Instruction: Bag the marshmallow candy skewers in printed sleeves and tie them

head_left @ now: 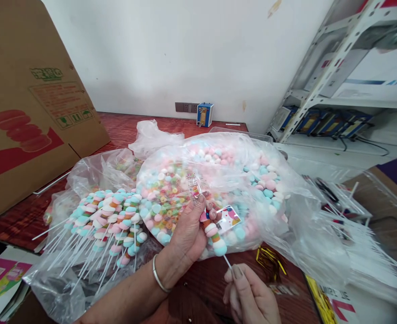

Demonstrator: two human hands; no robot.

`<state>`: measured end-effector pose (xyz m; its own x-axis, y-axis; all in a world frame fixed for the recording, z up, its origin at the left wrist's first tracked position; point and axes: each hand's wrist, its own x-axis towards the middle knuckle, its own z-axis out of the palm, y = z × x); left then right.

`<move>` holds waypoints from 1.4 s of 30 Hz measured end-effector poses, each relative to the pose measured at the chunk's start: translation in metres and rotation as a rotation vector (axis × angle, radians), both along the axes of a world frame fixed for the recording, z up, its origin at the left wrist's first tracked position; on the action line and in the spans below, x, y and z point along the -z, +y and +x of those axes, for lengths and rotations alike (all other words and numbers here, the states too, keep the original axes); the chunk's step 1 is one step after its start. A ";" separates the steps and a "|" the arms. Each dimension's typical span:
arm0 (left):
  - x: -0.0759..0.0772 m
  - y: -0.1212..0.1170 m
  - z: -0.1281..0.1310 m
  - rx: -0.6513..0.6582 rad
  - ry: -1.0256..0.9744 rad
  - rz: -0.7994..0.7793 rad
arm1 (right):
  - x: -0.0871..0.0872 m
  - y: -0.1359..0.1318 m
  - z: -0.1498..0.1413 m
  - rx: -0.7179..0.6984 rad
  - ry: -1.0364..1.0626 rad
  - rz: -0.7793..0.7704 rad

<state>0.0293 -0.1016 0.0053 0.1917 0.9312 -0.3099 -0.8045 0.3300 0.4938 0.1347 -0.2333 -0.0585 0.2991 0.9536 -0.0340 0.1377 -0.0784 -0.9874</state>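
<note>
My left hand (187, 234), with a silver bangle at the wrist, is closed on a small clear printed wrapper (195, 184) at the top of a marshmallow skewer (212, 231). Pink, white, orange and blue pieces are threaded on its white stick. The lower end of that stick is pinched between the thumb and fingers of my right hand (250, 292). Beside the skewer shows a square of white, colourfully printed material (230, 217); whether it joins the wrapper I cannot tell. Behind my hands lies a large clear plastic bag (225, 173) over marshmallows and ring-shaped candies.
Many finished-looking marshmallow skewers (107, 220) are heaped on plastic at the left. A cardboard box (33, 99) stands behind them. Gold twist ties (269, 260) lie near my right hand, and white sticks (367, 252) at the right, below metal shelving (333, 96).
</note>
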 end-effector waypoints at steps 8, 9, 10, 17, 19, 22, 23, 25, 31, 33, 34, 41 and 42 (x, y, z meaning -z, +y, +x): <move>0.010 -0.013 0.016 0.074 0.010 -0.004 | 0.010 0.020 0.005 0.056 -0.743 0.496; 0.010 -0.013 0.017 0.087 0.011 -0.017 | 0.010 0.021 0.006 0.073 -0.770 0.522; 0.009 -0.011 0.016 0.091 0.012 -0.031 | 0.010 0.022 0.008 0.083 -0.761 0.525; -0.003 0.019 0.000 0.048 0.008 -0.026 | 0.006 0.018 0.016 0.048 -0.673 0.479; -0.003 0.018 0.003 0.067 -0.001 -0.034 | 0.004 0.020 0.017 0.075 -0.809 0.585; 0.000 0.012 0.012 0.037 0.008 -0.086 | 0.003 0.024 0.019 0.095 -1.039 0.729; 0.000 0.009 0.015 0.014 0.012 -0.101 | 0.003 0.024 0.019 0.096 -1.076 0.745; 0.001 0.005 0.018 -0.017 0.008 -0.116 | 0.005 0.021 0.019 0.098 -1.040 0.736; 0.003 -0.007 0.022 0.075 -0.064 -0.046 | 0.004 0.003 0.006 -0.038 0.037 0.091; 0.005 -0.011 0.024 0.082 -0.071 -0.025 | 0.004 0.001 0.002 -0.070 0.394 -0.081; 0.005 -0.013 0.025 0.085 -0.071 -0.020 | 0.005 0.001 0.000 -0.093 0.523 -0.107; 0.005 -0.024 0.032 0.079 0.059 -0.027 | 0.017 0.001 0.000 -0.075 0.159 0.083; 0.005 -0.024 0.031 0.083 0.071 -0.029 | 0.018 0.001 0.003 -0.038 -0.016 0.156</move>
<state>0.0607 -0.1259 0.0008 0.2441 0.9037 -0.3517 -0.7374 0.4086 0.5379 0.1373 -0.2327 -0.0760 0.2623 0.9575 0.1196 0.1538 0.0809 -0.9848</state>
